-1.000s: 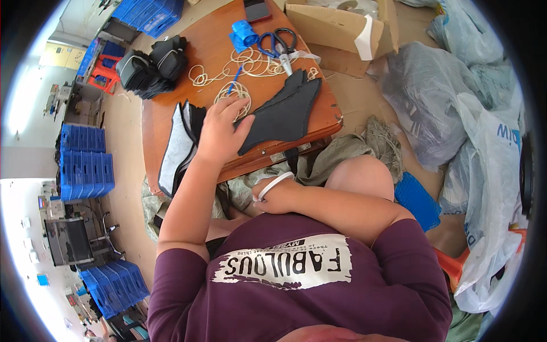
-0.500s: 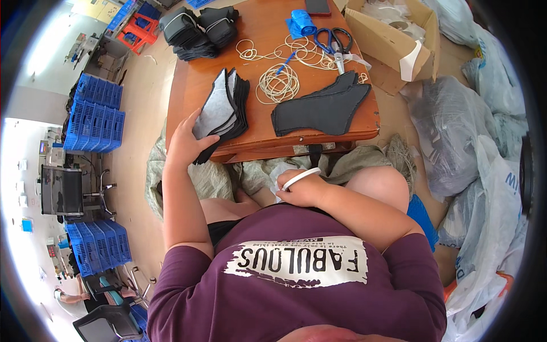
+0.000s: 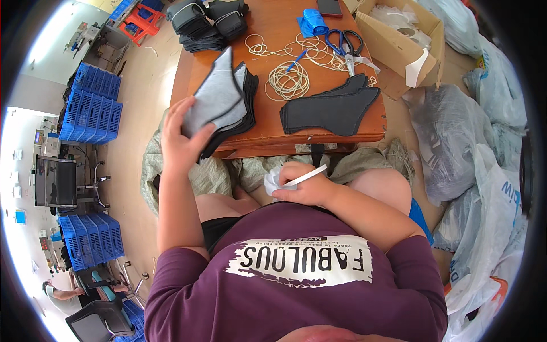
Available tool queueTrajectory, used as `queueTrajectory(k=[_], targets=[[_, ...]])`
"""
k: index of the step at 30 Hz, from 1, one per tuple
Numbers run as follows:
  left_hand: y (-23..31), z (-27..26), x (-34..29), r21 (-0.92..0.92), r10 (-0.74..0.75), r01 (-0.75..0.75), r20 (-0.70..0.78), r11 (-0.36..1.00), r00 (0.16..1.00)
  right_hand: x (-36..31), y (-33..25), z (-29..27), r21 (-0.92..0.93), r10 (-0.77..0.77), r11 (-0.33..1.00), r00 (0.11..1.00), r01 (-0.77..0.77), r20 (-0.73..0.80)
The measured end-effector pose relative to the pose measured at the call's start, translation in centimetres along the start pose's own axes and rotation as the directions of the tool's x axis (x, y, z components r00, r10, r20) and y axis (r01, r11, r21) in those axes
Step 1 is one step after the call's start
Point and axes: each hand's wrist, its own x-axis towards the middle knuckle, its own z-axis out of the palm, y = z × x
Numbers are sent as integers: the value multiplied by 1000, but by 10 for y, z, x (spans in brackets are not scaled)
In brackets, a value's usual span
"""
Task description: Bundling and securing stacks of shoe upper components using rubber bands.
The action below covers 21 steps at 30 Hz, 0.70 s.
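Note:
My left hand (image 3: 183,134) grips the lower left edge of a pale grey cut fabric piece (image 3: 219,85), thumb on one side and fingers on the other. That piece sits tilted over a stack of dark-edged fabric pieces (image 3: 248,100) at the table's near left. In my right hand (image 3: 307,183), held close to my belly, is a slim white pen-like stick (image 3: 310,173), its fingers curled. Crumpled white material (image 3: 272,180) shows beside those fingers; whether they grip it too is hidden. A second pile of black cut pieces (image 3: 327,111) lies farther right.
On the brown table (image 3: 250,137) are tied black bundles (image 3: 199,25), coiled cream cord (image 3: 288,81), scissors (image 3: 346,48), a blue roll (image 3: 312,23) and a phone (image 3: 329,7). A cardboard box (image 3: 399,48) and plastic-wrapped bags (image 3: 447,137) stand right. Blue crates (image 3: 91,114) line the left.
The top grey piece has shifted up and left off its stack, with my left hand closing on its edge. My right hand has turned slightly, and the white stick now points out farther right.

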Motion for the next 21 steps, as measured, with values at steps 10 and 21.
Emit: queueTrajectory(k=[10, 21], targets=[[30, 59, -93, -96, 303, -288, 358, 953, 883, -8, -13, -3, 676, 237, 728, 968, -119, -84], [57, 62, -41, -697, 153, 496, 646, 519, 748, -10, -18, 5, 477, 106, 869, 991, -131, 79]])
